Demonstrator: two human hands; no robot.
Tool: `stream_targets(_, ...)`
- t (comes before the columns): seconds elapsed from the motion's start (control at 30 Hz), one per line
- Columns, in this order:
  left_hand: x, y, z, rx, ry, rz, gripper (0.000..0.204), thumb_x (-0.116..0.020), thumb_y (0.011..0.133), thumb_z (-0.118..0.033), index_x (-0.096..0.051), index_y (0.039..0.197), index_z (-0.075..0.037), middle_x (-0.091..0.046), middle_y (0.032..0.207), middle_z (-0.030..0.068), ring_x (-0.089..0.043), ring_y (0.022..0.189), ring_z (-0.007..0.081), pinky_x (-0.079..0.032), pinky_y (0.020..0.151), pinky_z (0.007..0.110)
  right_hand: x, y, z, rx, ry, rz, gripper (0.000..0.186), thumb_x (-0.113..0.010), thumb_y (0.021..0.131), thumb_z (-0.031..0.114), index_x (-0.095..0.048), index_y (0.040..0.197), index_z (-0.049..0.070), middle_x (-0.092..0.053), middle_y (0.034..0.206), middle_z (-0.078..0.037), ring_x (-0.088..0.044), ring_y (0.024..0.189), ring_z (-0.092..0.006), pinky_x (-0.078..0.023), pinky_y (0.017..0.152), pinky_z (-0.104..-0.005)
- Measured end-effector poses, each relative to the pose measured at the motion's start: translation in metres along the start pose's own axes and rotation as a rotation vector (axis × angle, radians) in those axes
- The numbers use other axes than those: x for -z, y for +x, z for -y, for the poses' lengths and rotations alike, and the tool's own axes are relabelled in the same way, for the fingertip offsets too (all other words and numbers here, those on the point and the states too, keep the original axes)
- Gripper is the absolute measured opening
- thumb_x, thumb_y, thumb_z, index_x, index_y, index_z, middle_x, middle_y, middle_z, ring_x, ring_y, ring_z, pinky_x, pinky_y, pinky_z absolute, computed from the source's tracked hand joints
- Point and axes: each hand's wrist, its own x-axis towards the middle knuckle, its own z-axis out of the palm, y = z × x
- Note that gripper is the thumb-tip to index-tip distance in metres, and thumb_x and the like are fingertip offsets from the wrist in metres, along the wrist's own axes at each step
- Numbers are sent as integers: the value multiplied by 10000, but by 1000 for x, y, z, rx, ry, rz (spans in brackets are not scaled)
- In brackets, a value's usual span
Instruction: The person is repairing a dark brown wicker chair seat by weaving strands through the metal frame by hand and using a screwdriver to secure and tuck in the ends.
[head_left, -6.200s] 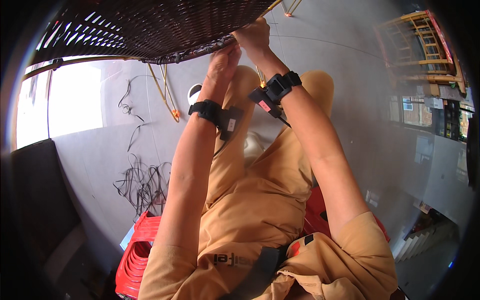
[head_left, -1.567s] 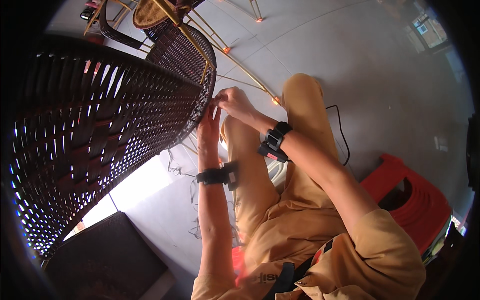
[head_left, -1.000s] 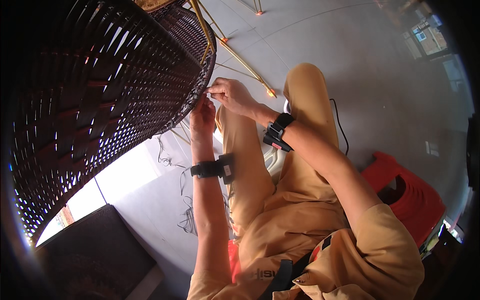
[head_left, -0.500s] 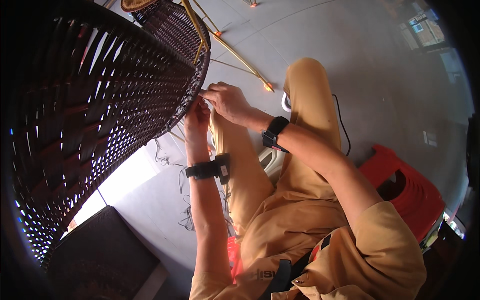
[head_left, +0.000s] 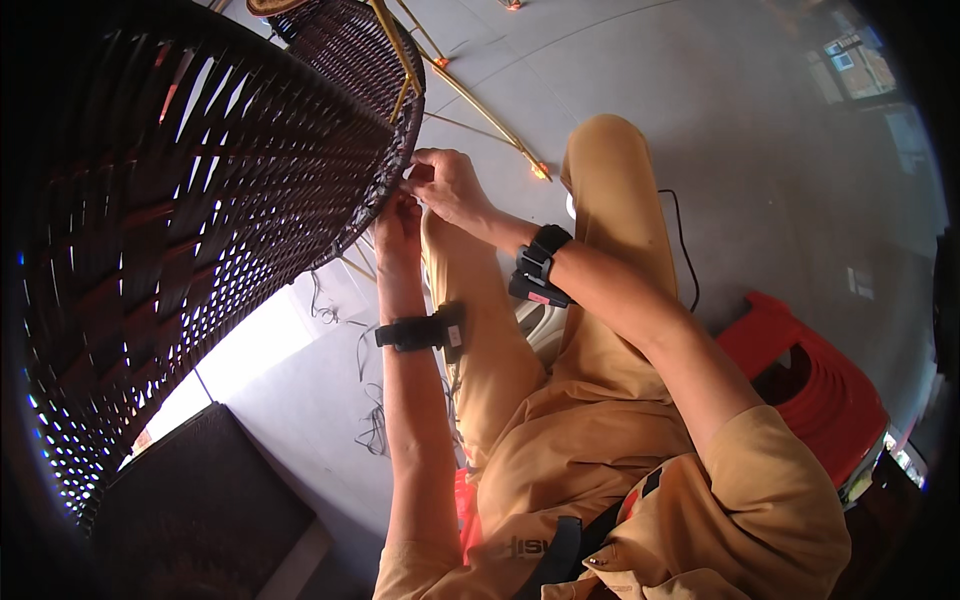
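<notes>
A large dark brown woven wicker piece (head_left: 225,180) fills the upper left, its curved, bound rim (head_left: 378,190) passing close to both hands. Just under that rim is my left hand (head_left: 398,228), its fingers closed together at the edge of the weave. Beside it on the right, my right hand (head_left: 450,188) has thumb and forefinger pinched close to the left fingertips. Whatever lies between the fingers of either hand is too small or hidden to make out. Each wrist wears a black strap with a small block on it.
Thin gold metal legs (head_left: 490,122) with orange-tipped feet stand beyond the wicker. Loose dark strands (head_left: 372,430) lie on the grey floor at left. A red plastic stool (head_left: 815,380) is at right, and a black cable (head_left: 683,235) runs past my knee. A dark panel (head_left: 205,490) sits lower left.
My right hand has rolled slightly, with its fingers more curled and the wrist strap turned. My left hand has barely shifted at the rim. The wicker piece stays nearly in place.
</notes>
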Motion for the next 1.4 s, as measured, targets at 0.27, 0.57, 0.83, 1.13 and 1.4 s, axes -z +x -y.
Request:
stream_targets(0.27, 6, -5, -2, 0, 118, -37, 70, -574, 772, -12, -570, 806, -73, -522, 682, -21, -478, 580, 75, -380, 482, 186, -4, 10, 8, 39, -238, 59, 139, -596, 757, 138, -643, 853, 48, -607, 724, -180, -585, 580, -160, -455, 568, -292)
stream_targets(0.57, 2, -55, -34, 117, 266, 43, 205, -497, 846, -98, -503, 1037, -25, -561, 941, 72, -549, 808, 149, -456, 685, 264, -13, 11, -11, -395, 566, 2, 60, -553, 730, -36, -609, 713, -49, -593, 608, -84, -559, 507, -140, -460, 476, -242)
stream_targets(0.83, -12, -88, -64, -307, 979, 83, 230, -554, 826, -153, -570, 971, 25, -596, 895, 79, -563, 786, 143, -450, 684, 254, -9, 14, 15, -707, 770, -26, 115, -499, 770, -26, -590, 834, -55, -604, 842, -139, -579, 812, -240, -470, 795, -330)
stream_targets(1.13, -14, -80, -38, -888, 1832, -37, 616, -627, 723, -164, -371, 1279, -99, -417, 1246, 113, -346, 1174, 273, -189, 1011, 446, -15, 8, 13, -800, 994, 19, 62, -533, 781, 18, -590, 763, 3, -543, 665, -26, -460, 591, -97, -365, 509, -192)
stream_targets(1.4, -13, -78, -34, -817, 1848, -10, 736, -647, 684, -315, -303, 1300, -103, -361, 1279, 95, -298, 1199, 272, -129, 1018, 470, -14, 7, 3, -820, 1089, 37, 55, -544, 767, 27, -582, 728, 20, -521, 643, -20, -471, 607, -101, -373, 522, -189)
